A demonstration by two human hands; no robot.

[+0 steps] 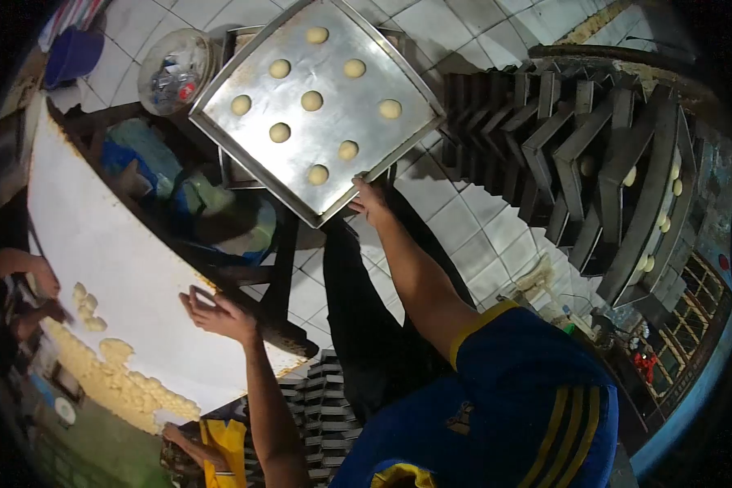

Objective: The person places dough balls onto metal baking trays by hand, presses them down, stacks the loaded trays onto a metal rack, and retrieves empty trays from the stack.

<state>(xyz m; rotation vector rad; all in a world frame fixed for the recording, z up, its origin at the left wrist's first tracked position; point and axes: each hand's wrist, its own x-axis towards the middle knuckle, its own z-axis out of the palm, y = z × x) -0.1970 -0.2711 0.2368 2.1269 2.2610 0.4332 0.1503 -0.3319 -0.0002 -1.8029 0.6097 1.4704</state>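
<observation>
A square metal tray [333, 134] holds several round pale dough balls [311, 101], spaced apart. Its near corner edge is gripped by my right hand [369, 201], fingers at the rim. Over the edge of the white table [138, 268] is my left hand [220, 315], fingers apart and holding nothing. Further along that table lies a heap of small dough pieces [122, 382], with a small cluster [88, 307] beside it.
Stacked metal trays [561, 138] stand at the right, some with dough balls. Other people's hands [45, 281] are at the table's far left, and another hand [173, 433] is near the heap. A bucket [175, 71] and purple basin [73, 55] sit on the tiled floor.
</observation>
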